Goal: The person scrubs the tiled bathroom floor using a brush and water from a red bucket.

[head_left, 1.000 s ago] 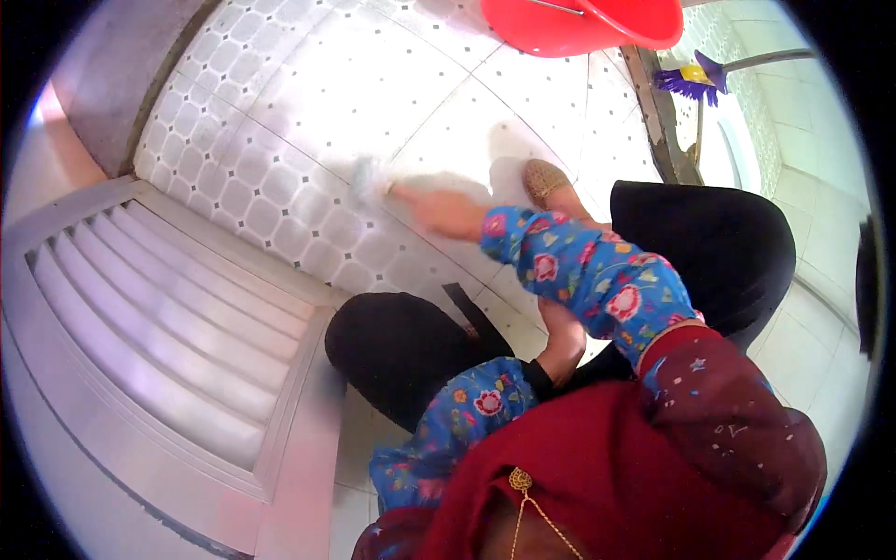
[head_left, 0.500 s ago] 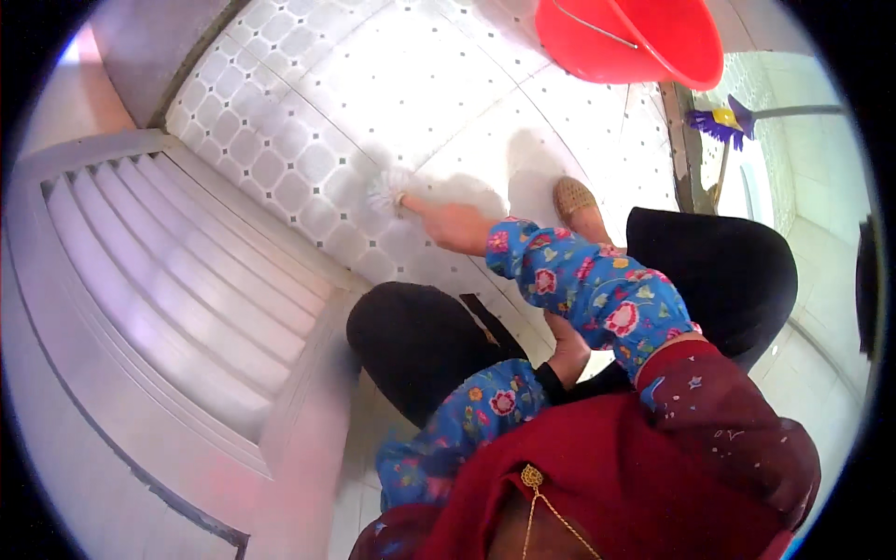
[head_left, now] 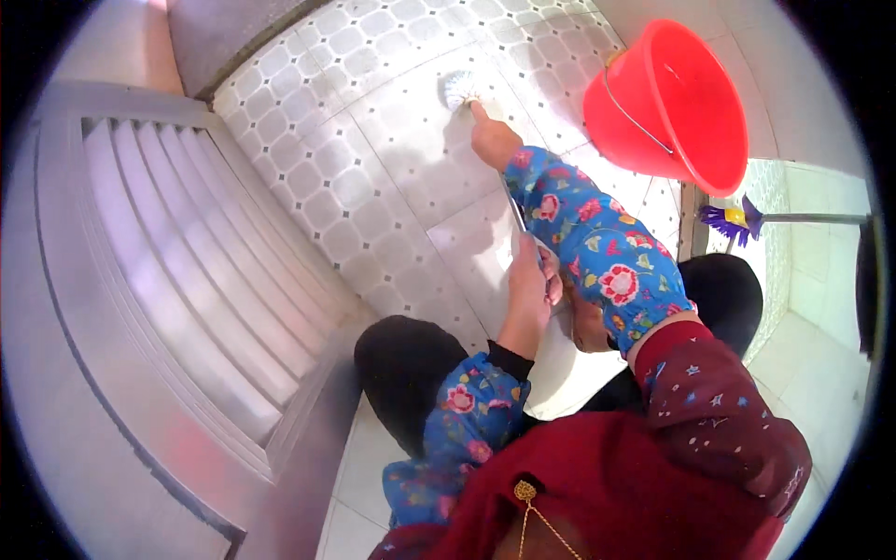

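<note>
Out in front, my right hand (head_left: 495,140) is closed round the handle end of a small scrub brush (head_left: 459,90). Its whitish bristles are down on the patterned tile floor (head_left: 401,168). My left hand (head_left: 530,285) is held near the right forearm, its fingers curled round a thin, grey, straight-edged thing (head_left: 516,207). That thing points forward past the right sleeve, which hides part of it, and I cannot make out its kind. Blue floral sleeve covers (head_left: 597,252) wrap both my forearms.
At the far right stands a red bucket (head_left: 644,112) with a wire handle. A purple-bristled broom (head_left: 737,220) with a grey pole lies nearer, beside a floor edge. On the left is a slatted grey door (head_left: 215,280). My knees are bent to either side.
The right hand and brush have moved forward and right across the tiles. My left hand has come forward from between the knees, the grey thing now showing. The view has shifted, showing more of the bucket.
</note>
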Demonstrator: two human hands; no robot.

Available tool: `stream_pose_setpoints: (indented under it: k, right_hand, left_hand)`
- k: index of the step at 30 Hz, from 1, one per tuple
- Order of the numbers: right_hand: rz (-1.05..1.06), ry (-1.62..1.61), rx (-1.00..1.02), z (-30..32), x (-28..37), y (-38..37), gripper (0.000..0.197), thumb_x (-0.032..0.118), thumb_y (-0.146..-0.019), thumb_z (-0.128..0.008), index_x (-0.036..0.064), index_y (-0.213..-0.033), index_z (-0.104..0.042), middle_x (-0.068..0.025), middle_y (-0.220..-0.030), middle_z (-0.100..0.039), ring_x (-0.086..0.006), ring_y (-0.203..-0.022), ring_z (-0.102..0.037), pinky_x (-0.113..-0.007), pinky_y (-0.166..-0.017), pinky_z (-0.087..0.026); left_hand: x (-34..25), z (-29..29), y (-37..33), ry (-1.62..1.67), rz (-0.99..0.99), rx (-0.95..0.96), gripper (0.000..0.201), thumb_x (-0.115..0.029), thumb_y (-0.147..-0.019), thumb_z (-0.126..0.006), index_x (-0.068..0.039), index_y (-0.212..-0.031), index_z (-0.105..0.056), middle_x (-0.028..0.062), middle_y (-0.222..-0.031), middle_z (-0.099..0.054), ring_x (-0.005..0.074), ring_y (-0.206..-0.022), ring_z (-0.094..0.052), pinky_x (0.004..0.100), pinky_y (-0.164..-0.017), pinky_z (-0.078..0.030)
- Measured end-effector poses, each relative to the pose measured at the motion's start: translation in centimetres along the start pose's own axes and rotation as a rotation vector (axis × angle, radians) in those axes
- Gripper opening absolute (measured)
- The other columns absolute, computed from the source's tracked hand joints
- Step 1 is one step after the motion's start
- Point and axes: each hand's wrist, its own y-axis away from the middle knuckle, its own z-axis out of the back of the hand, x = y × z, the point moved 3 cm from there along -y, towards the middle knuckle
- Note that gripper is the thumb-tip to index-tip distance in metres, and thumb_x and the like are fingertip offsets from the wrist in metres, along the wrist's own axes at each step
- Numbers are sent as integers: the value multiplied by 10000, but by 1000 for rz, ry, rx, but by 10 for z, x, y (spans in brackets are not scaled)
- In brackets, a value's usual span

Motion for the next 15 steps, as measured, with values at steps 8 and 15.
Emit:
stream_pose_setpoints:
  k: [8,15]
  right_hand:
    - [34,6,284,-16,25,81,534,108,-805,-344,154,-1332,-276,-256,-721,-585,-411,-654,-562,-510,-615,-418]
    - [190,-111,215,-7,65,-71,483,62,-770,-359,79,-1251,-325,-297,-789,-581,-441,-749,-570,-513,-701,-418]
  left_hand:
    - [75,11,-16,-237,-613,-485,384,-416,-936,-268,-111,-855,-487,-4,-571,-441,156,-387,-406,326,-360,-343]
    - [-78,-56,-19,126,-160,-286,276,-358,-907,-364,-93,-855,-422,33,-605,-450,147,-407,-431,291,-355,-293]
